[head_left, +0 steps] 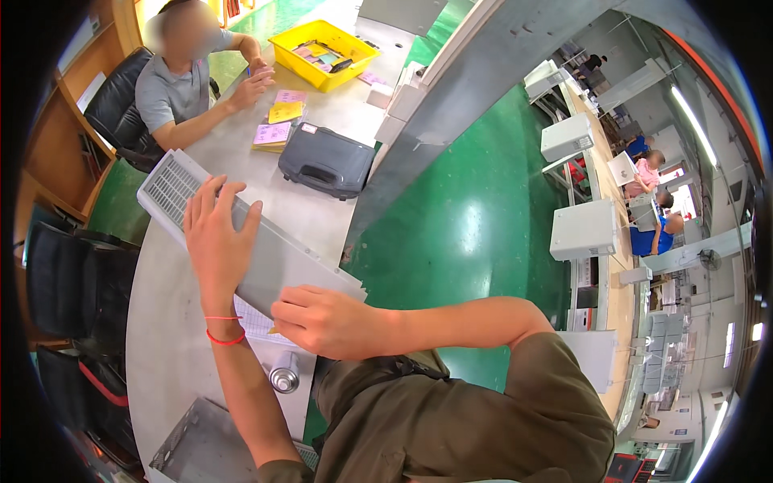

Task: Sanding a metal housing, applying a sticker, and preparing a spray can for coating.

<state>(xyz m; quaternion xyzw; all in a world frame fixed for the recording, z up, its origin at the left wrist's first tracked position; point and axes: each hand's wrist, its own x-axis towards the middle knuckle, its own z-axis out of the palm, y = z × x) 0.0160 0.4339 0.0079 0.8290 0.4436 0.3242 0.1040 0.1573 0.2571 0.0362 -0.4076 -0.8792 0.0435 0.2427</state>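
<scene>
Olive-brown shirt (475, 410), nearest, its right sleeve beside a bare forearm reaching across. Grey vented panel (294, 266), long, laid aslant on the bench (161, 322), slotted grille at its far left end. Left hand (216, 237), over the panel beside the grille, fingers spread, no grasp evident; two red cords at the wrist. Right hand (326, 322), at the panel's near end and hiding part of it, fingers curled; whether anything is gripped cannot be told. Lined sheet (256, 322), partly covered by panel and left wrist. Silver canister (284, 374), near the sheet. Grey tray (197, 443), at the lower bench end. Dark carry case (326, 161), beyond the panel, obstructing the bench's right side. Pink and yellow slips (282, 117), behind the case. Yellow bin (322, 79), farther, holding assorted pieces. Seated co-worker (181, 92), across the bench, hands together. Grey beam (475, 97), slanting along the right, blocking part of the green floor (459, 225).
</scene>
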